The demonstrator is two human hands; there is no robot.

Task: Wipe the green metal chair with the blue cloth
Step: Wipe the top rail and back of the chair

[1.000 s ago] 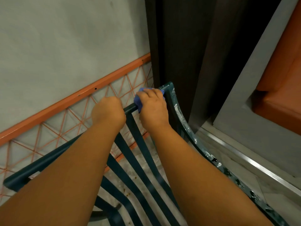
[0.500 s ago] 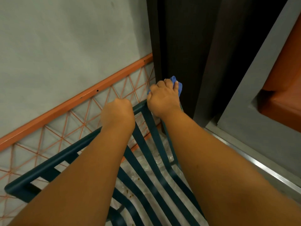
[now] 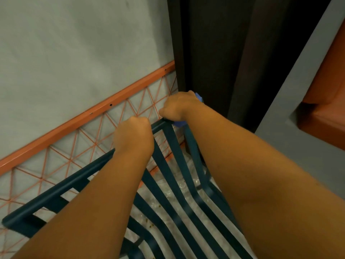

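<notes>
right hand (image 3: 179, 106) bunching small blue cloth (image 3: 178, 123) on far right corner of dark green slatted metal chair (image 3: 168, 176); left hand (image 3: 133, 134) gripping top rail just beside; rail long axis running down-left, unwiped, nearer left hand.

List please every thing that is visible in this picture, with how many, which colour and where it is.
chair: one, dark green metal with slats, centre and bottom.
cloth: one, blue, at the chair's top right corner, mostly hidden under the right hand.
rail with wire lattice: one, orange, along the wall behind the chair.
wall: one, grey, upper left.
door frame: one, dark brown, top centre.
orange panel: one, right edge.
left hand: one, gripping the chair's top bar.
right hand: one, holding the cloth at the corner.
</notes>
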